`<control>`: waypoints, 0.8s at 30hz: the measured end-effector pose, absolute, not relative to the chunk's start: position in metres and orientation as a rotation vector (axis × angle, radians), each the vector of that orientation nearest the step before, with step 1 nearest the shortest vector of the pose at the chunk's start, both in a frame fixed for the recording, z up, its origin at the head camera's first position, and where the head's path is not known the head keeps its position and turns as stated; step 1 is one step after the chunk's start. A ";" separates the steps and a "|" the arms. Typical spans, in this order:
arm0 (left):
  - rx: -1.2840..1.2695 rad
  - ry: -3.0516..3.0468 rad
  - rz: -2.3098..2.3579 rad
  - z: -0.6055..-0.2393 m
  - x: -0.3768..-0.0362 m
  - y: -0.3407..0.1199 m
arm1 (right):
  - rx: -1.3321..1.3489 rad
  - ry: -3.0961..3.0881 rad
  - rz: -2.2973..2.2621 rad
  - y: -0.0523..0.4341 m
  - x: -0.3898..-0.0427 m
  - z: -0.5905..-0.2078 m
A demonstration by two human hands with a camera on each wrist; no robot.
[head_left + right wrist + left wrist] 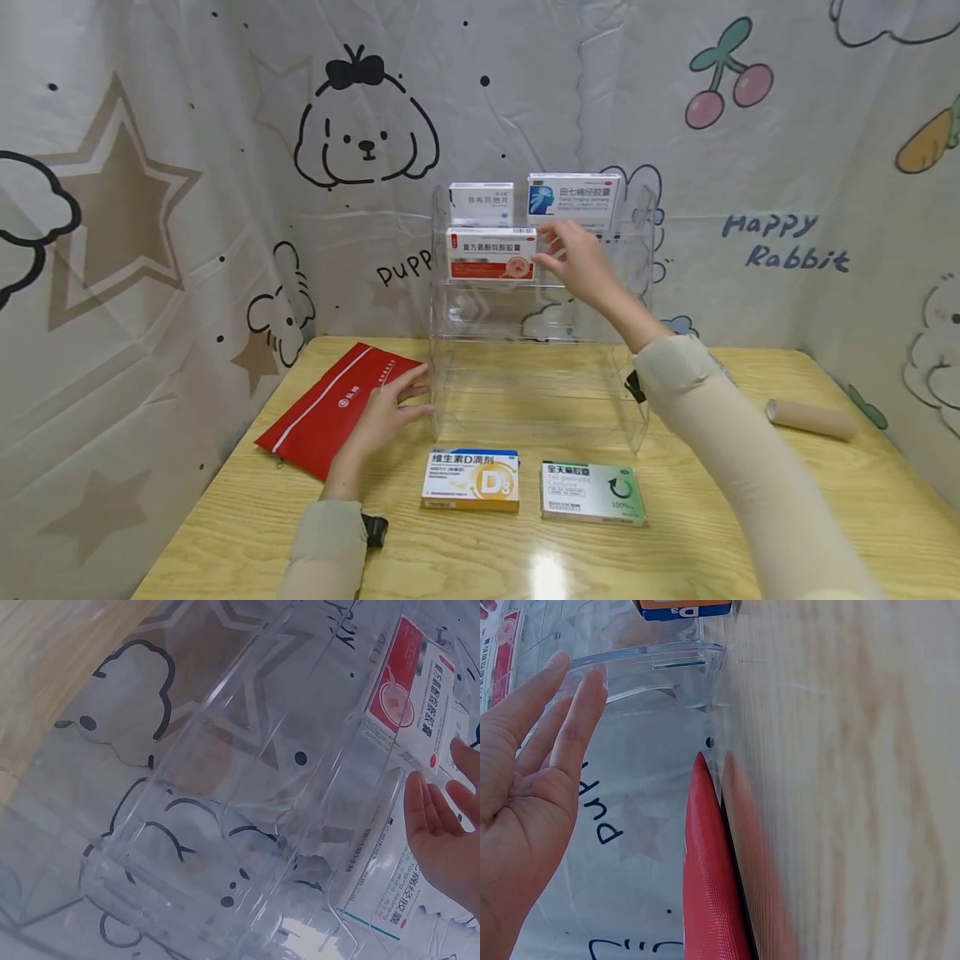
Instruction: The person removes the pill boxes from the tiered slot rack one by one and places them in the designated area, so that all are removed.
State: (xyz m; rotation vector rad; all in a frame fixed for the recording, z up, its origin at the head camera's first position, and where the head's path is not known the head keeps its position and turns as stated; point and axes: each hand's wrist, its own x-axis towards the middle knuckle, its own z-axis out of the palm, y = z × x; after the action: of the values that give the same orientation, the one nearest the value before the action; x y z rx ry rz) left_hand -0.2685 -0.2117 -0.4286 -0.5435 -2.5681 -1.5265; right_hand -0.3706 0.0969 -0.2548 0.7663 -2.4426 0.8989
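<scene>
Right hand (577, 258): fingers straight, holding nothing, raised at the clear acrylic tiered rack (633, 392).
Red-and-white medicine box (491, 253): second tier, at the hand's 9 o'clock, just beside the fingertips.
Left hand (384, 414): flat, fingers touching the rack's base.

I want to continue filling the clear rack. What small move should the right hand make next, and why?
Probably lower the right hand to the green box on the table. That hand is open beside the red-and-white box, already on the rack, and holds nothing.
</scene>
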 end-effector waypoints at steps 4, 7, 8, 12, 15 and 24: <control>-0.541 -2.574 -1.545 -0.430 -0.269 -0.210 | 0.714 -2.467 0.914 0.092 -0.377 -0.254; -0.532 -2.577 -1.544 -0.430 -0.269 -0.210 | 0.705 -2.492 0.894 0.089 -0.381 -0.254; -0.528 -2.576 -1.544 -0.430 -0.268 -0.210 | 0.709 -2.496 0.883 0.088 -0.382 -0.254; -0.527 -2.570 -1.547 -0.429 -0.268 -0.210 | 0.737 -2.485 0.872 0.085 -0.386 -0.254; -0.517 -2.569 -1.555 -0.427 -0.268 -0.210 | 0.748 -2.472 0.869 0.083 -0.388 -0.254; -0.518 -2.568 -1.553 -0.426 -0.267 -0.209 | 0.719 -2.500 0.954 0.079 -0.389 -0.252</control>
State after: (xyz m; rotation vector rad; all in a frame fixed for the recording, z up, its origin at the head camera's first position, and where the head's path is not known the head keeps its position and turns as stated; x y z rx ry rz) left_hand -0.2672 -0.2093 -0.4262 -0.5183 -2.5680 -1.5529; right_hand -0.3889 0.0793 -0.2523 0.7186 -2.4998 0.9544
